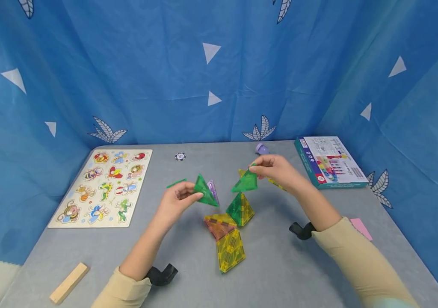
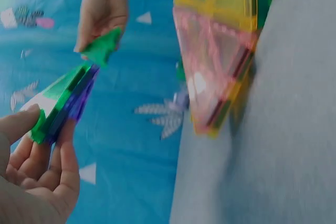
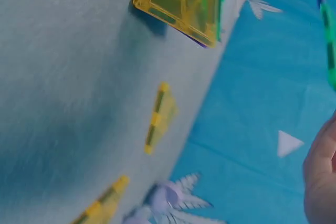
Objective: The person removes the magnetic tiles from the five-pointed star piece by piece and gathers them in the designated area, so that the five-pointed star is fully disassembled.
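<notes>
My left hand (image 1: pixel 178 199) pinches a green translucent triangle tile (image 1: pixel 205 191) between thumb and fingers. A purple tile (image 2: pixel 84 95) lies against that green one in the same grip. To the right, my right hand (image 1: pixel 274 171) pinches another green triangle tile (image 1: pixel 247 181) by its upper corner. In the left wrist view, the tips of the two held groups come close; whether they touch I cannot tell. Below the hands stands a green and yellow pyramid (image 1: pixel 241 209). Nearer me are an orange-pink and yellow tile shape (image 1: pixel 220 225) and a yellow tile block (image 1: pixel 230 251).
Loose yellow triangle tiles (image 3: pixel 160 119) lie behind the right hand, near a small purple object (image 1: pixel 261 149). An insect puzzle board (image 1: pixel 136 216) and a wooden block (image 1: pixel 69 283) are left. A boxed toy (image 1: pixel 332 162) is at back right; a poker chip (image 1: pixel 180 156) lies at the back.
</notes>
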A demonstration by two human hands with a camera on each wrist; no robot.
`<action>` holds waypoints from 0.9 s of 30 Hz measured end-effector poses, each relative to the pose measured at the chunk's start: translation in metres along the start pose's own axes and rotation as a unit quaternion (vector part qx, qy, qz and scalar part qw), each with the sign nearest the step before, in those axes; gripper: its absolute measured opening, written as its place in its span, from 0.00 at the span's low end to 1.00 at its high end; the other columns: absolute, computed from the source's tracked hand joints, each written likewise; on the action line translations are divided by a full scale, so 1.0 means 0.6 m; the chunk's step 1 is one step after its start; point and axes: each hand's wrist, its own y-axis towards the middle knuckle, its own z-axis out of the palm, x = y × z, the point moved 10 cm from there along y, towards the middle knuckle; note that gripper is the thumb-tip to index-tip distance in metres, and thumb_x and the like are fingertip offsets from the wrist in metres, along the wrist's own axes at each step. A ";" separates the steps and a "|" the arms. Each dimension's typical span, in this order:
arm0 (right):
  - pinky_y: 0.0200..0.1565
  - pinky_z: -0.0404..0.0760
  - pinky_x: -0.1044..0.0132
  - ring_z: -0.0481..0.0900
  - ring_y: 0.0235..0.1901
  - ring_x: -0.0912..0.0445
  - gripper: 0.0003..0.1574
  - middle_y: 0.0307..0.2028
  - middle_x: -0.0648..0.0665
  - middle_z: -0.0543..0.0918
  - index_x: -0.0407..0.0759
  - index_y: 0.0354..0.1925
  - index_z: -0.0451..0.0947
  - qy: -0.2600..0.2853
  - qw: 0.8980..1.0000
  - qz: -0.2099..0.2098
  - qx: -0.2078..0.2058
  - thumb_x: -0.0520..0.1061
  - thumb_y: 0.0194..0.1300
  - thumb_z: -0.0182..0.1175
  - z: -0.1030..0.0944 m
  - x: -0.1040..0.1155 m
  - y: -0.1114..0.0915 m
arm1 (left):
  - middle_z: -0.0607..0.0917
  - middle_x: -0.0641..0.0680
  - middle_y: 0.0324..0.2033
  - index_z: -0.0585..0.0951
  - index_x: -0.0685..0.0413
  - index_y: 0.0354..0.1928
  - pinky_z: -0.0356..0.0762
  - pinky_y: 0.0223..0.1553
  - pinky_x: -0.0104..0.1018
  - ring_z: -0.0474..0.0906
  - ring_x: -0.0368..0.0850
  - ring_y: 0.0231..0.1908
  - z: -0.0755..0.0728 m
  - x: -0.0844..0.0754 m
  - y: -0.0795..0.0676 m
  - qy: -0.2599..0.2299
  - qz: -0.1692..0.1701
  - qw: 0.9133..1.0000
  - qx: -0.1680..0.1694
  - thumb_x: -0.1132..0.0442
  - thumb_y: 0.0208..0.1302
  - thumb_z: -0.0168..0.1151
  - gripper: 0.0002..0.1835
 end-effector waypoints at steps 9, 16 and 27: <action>0.54 0.71 0.47 0.80 0.37 0.52 0.17 0.36 0.39 0.80 0.30 0.50 0.75 0.048 0.992 0.108 0.044 0.42 0.68 0.54 0.093 -0.069 0.123 | 0.83 0.49 0.30 0.78 0.66 0.43 0.78 0.41 0.34 0.80 0.38 0.33 -0.057 0.019 0.002 -0.064 -0.004 0.995 -0.082 0.61 0.57 0.67 0.16; 0.50 0.76 0.53 0.81 0.37 0.52 0.18 0.39 0.36 0.80 0.30 0.52 0.74 0.022 0.990 0.134 0.040 0.40 0.69 0.53 0.123 -0.092 0.159 | 0.83 0.53 0.31 0.78 0.68 0.43 0.78 0.43 0.38 0.80 0.40 0.33 -0.038 0.030 0.009 -0.054 -0.011 0.997 -0.059 0.63 0.57 0.66 0.16; 0.55 0.71 0.50 0.73 0.54 0.40 0.24 0.56 0.29 0.72 0.32 0.62 0.66 0.033 0.998 0.054 0.020 0.40 0.71 0.50 0.101 -0.023 0.127 | 0.82 0.55 0.33 0.78 0.64 0.42 0.77 0.45 0.39 0.80 0.44 0.35 -0.027 0.023 0.015 -0.051 0.000 0.997 -0.057 0.60 0.58 0.66 0.15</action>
